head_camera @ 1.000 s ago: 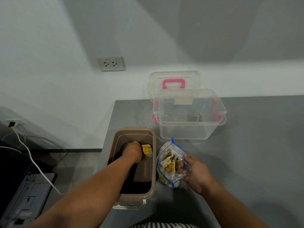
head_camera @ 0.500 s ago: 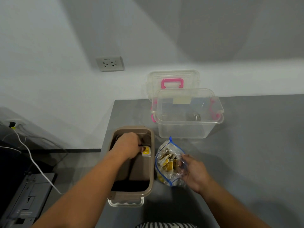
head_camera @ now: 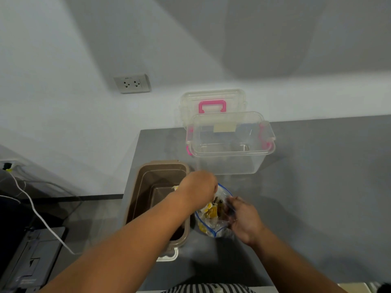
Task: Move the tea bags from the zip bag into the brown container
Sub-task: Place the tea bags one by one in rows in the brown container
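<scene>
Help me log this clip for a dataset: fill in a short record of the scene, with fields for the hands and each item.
left hand: over the mouth of the zip bag, fingers hidden
right hand: holds the zip bag by its right side
tea bags: many inside the zip bag
brown container: open, just left of the zip bag
clear box: open, behind both
lid: upright behind the clear box

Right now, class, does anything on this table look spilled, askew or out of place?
Nothing stands out. No tea bags lie loose on the table; they sit in the zip bag, held by the right hand. The lid of the clear box leans upright against the wall.
</scene>
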Tool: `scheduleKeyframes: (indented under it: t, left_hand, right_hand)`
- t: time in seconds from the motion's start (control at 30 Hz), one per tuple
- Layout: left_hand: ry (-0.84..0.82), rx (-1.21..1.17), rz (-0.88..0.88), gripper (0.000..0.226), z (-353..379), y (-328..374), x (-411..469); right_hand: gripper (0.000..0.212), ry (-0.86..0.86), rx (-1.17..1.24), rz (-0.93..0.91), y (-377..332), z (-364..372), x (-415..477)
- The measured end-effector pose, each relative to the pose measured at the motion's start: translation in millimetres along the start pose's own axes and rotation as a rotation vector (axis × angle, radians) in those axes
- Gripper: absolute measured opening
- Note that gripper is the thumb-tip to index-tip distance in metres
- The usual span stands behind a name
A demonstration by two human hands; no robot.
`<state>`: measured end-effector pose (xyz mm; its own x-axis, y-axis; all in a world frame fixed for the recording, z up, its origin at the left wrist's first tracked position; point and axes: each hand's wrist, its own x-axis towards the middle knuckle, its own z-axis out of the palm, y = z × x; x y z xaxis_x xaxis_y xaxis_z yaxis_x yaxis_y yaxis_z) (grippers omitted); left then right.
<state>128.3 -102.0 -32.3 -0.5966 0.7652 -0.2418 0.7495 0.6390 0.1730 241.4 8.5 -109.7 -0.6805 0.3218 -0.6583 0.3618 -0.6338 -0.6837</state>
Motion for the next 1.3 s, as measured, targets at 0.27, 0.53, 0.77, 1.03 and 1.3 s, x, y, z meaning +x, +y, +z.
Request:
scheduleKeyframes:
  t: [0.27, 0.53, 0.77, 1.03, 1.3]
  left_hand:
    - [-0.079, 0.208, -0.067, 0.016, 23, 18, 3]
    - [-0.066, 0.029, 0.003, 0.012, 15, 7, 7]
    - [-0.044, -0.357, -0.040, 0.022, 1, -2, -1]
    - [0.210, -0.734, -0.104, 0.013, -37, -24, -29]
    - [0.400, -0.695, -0.246, 0.006, -55, -69, -58]
  right_hand:
    - [0.018, 0.028, -0.025, 0.008, 2, -2, -2]
    - [0.017, 0.020, -0.011, -0.004, 2, -5, -1]
    - [0.018, 0.000, -0.006, -0.002, 0, -6, -3]
    - [0.028, 0.002, 0.027, 0.009, -2, -6, -3]
    - [0.025, -0.023, 0.023, 0.020, -3, -2, -6]
